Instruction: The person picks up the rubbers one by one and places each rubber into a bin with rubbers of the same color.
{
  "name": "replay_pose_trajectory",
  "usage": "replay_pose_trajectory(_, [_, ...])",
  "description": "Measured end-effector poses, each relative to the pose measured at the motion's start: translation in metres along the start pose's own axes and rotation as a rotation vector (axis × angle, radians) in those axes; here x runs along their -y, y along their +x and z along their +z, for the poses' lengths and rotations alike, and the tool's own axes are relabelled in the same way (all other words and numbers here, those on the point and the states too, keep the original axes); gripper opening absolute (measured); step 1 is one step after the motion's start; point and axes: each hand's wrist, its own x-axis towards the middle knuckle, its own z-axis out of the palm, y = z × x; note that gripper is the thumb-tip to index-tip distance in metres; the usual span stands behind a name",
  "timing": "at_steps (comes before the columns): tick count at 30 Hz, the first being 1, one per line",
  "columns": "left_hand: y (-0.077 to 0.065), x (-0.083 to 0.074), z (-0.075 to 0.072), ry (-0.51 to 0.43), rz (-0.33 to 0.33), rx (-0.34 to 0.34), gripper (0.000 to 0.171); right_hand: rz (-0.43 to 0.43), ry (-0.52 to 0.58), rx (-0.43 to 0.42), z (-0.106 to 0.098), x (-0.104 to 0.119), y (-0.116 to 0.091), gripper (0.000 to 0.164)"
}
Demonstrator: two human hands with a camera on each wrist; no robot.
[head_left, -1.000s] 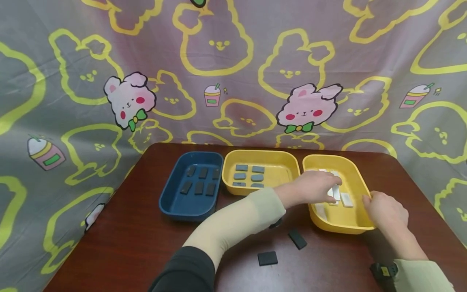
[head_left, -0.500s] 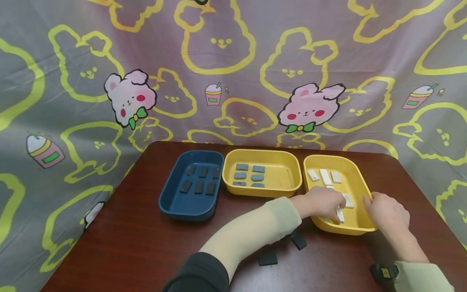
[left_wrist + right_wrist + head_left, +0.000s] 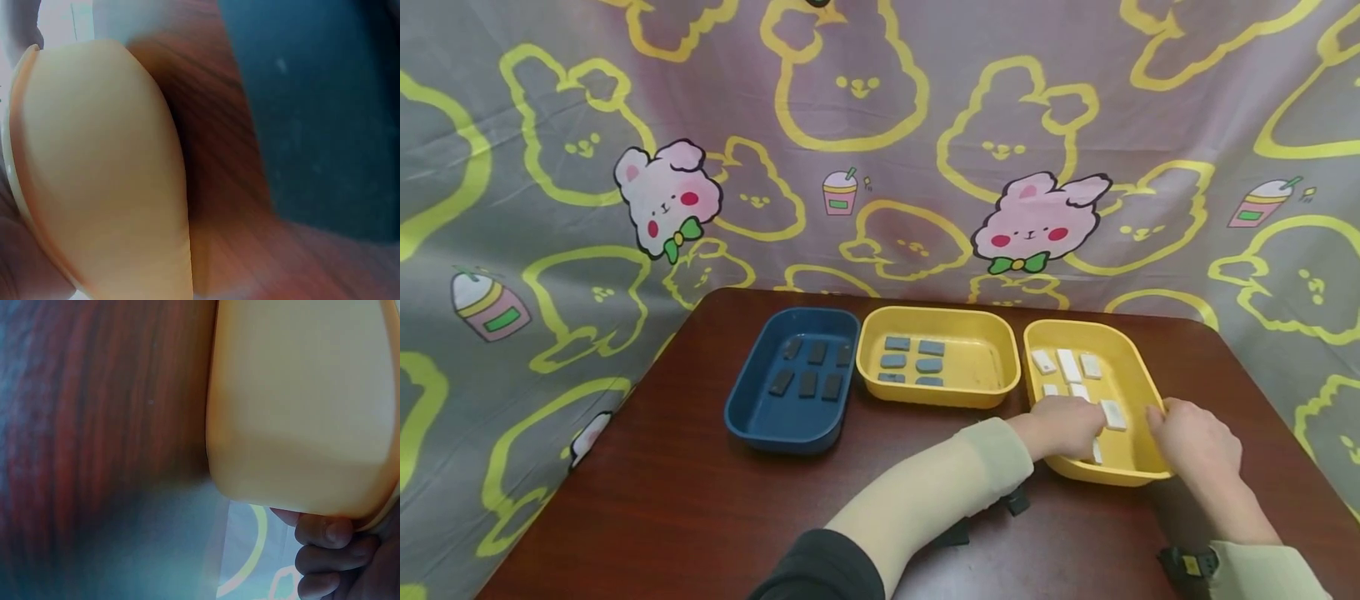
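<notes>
My left hand reaches over the near left wall of the right-hand yellow bin, fingers bent down inside it. Its fingertips pinch a small white block low in the bin, mostly hidden by the hand. Several other white blocks lie on the bin floor, among them a longer white block and a white block just right of the hand. My right hand grips the bin's right rim; the right wrist view shows curled fingers against the bin's wall.
A middle yellow bin holds several grey-blue blocks. To its left, a blue bin contains several dark blocks. On the table near my left forearm lie a black block and another black block, both partly covered. A patterned cloth hangs behind.
My left hand has moved toward the near side of the right-hand bin with a white block, uncovering the white blocks farther back. The right hand has kept its grip on the rim.
</notes>
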Motion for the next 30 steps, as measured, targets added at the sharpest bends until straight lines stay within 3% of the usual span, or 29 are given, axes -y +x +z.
replay_pose_trajectory(11, [0.0024,-0.002,0.0025,-0.001,-0.042,0.002,0.018,0.004,0.015,0.009,0.0003,-0.0011,0.0005,0.034])
replay_pose_trajectory(18, [0.0019,-0.0014,0.0005,0.013,-0.014,0.002,0.027,-0.002,0.013,0.002,-0.0003,-0.0004,-0.0002,0.033])
replay_pose_trajectory(30, [-0.0037,0.0015,0.0031,-0.109,-0.016,-0.08,0.024,-0.026,0.016,0.005,-0.0014,-0.0022,-0.0019,0.033])
